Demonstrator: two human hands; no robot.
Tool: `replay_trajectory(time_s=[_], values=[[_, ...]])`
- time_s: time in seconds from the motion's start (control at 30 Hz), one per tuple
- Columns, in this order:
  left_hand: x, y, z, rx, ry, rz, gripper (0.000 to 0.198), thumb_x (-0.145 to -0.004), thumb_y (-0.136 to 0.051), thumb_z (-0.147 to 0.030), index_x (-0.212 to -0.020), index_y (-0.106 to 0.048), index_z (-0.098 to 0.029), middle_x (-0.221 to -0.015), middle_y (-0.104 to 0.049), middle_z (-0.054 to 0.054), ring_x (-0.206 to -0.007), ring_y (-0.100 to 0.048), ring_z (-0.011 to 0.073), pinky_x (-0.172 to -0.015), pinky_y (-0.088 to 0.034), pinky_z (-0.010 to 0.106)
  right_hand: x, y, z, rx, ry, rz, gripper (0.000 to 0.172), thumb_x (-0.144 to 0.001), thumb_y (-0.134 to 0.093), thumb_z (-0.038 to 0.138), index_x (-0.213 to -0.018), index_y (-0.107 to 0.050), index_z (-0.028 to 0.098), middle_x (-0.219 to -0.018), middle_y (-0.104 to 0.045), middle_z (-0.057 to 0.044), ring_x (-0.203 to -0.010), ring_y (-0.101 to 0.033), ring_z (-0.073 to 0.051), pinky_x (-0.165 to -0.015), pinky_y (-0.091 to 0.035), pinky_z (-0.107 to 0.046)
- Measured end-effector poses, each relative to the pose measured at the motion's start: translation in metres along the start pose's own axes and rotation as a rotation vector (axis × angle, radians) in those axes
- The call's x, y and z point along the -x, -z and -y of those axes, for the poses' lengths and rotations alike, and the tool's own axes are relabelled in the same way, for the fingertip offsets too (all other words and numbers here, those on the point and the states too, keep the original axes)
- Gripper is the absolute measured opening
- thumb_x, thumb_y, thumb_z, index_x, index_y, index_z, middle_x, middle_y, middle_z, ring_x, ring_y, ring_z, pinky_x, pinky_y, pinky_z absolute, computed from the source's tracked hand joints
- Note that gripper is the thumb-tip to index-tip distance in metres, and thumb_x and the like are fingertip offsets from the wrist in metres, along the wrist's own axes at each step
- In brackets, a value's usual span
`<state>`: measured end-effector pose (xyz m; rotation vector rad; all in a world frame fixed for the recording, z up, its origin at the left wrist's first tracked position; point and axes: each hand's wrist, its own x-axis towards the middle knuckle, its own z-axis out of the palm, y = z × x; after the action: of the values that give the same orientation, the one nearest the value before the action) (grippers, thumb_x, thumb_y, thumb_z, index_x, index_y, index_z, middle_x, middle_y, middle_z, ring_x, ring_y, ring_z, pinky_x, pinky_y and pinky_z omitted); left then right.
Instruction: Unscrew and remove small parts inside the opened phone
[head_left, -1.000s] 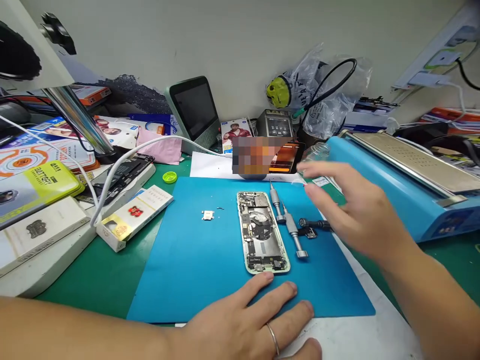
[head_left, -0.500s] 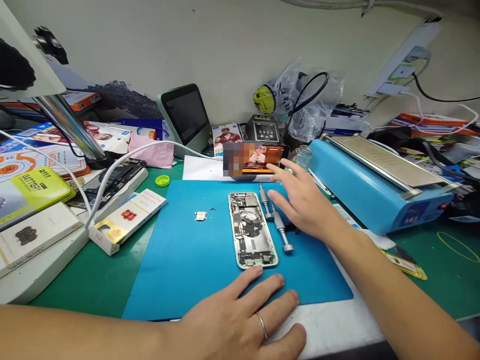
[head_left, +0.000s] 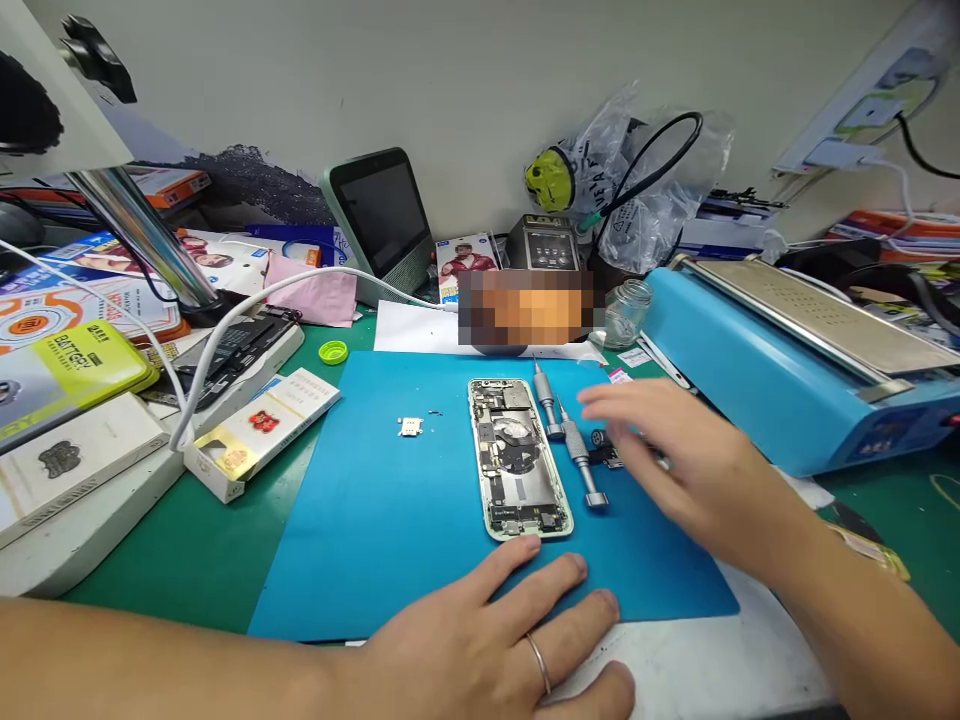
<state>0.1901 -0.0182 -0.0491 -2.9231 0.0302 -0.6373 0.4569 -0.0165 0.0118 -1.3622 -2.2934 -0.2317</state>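
An opened smartphone [head_left: 517,455] with its inner parts showing lies on the blue mat [head_left: 367,540]. My left hand [head_left: 502,625] rests spread at the mat's front edge, a ring on one finger and a fingertip by the phone's lower end. Over the mat's right side hovers my right hand [head_left: 675,460], thumb and fingers apart and nothing visible in it. Two grey precision screwdrivers, one pointing up [head_left: 545,400] and one nearer me [head_left: 582,465], lie between the phone and that hand. Small dark parts [head_left: 600,445] are partly hidden by it. A small metal piece [head_left: 410,427] lies left.
A pixelated screen [head_left: 529,310] stands behind the mat, near a glass jar [head_left: 626,312]. To the right is a blue machine with a metal plate [head_left: 750,370]. White boxes [head_left: 262,430], a cable [head_left: 247,320] and a green cap [head_left: 334,352] are at left.
My right hand has drawn back from the screen, down and to the right. The view has shifted slightly. My left hand stays by the phone's lower end.
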Motion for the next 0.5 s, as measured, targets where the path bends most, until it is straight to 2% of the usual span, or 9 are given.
replay_trajectory(time_s=[0.07,0.13,0.27,0.37,0.5], values=[[0.000,0.000,-0.003,0.006,0.026,-0.033,0.036,-0.111,-0.049,-0.036,-0.145,-0.057,-0.028,-0.150,-0.058,0.004,-0.135,-0.055,0.0270,-0.113,-0.041,0.043,0.015,0.001,0.011,0.043,0.093,0.095,0.031,-0.099,-0.049,0.007,-0.119,-0.067,0.022,-0.122,-0.074,-0.012,-0.112,-0.071,-0.027,-0.092,-0.062,-0.044],[0.000,-0.001,-0.005,0.028,0.037,-0.056,0.033,-0.110,-0.053,-0.033,-0.142,-0.060,-0.027,-0.147,-0.060,0.005,-0.134,-0.056,0.0276,-0.113,-0.040,0.044,0.024,-0.001,0.019,0.120,0.126,0.144,0.032,-0.097,-0.049,0.004,-0.115,-0.070,0.020,-0.127,-0.073,-0.016,-0.114,-0.071,-0.029,-0.089,-0.063,-0.044],[0.000,-0.003,-0.006,0.058,0.039,-0.058,0.033,-0.108,-0.055,-0.031,-0.140,-0.060,-0.024,-0.147,-0.060,0.006,-0.134,-0.055,0.0286,-0.113,-0.039,0.045,0.022,-0.004,0.025,0.200,0.168,0.224,0.019,-0.096,-0.057,0.007,-0.102,-0.071,0.018,-0.135,-0.069,-0.020,-0.117,-0.070,-0.034,-0.090,-0.063,-0.049],[-0.001,-0.003,-0.006,0.050,0.040,-0.084,0.032,-0.109,-0.054,-0.031,-0.139,-0.061,-0.025,-0.145,-0.061,0.006,-0.132,-0.057,0.0281,-0.112,-0.041,0.045,0.019,-0.004,0.021,0.197,0.214,0.233,0.013,-0.097,-0.058,0.010,-0.098,-0.069,0.016,-0.137,-0.068,-0.020,-0.119,-0.069,-0.035,-0.092,-0.063,-0.052],[-0.001,-0.001,-0.004,0.023,0.047,-0.084,0.031,-0.110,-0.052,-0.033,-0.139,-0.061,-0.028,-0.145,-0.062,0.003,-0.131,-0.056,0.0254,-0.112,-0.041,0.042,0.019,-0.005,0.011,0.166,0.262,0.138,0.017,-0.102,-0.052,0.012,-0.101,-0.069,0.016,-0.132,-0.073,-0.019,-0.120,-0.070,-0.035,-0.093,-0.064,-0.053]])
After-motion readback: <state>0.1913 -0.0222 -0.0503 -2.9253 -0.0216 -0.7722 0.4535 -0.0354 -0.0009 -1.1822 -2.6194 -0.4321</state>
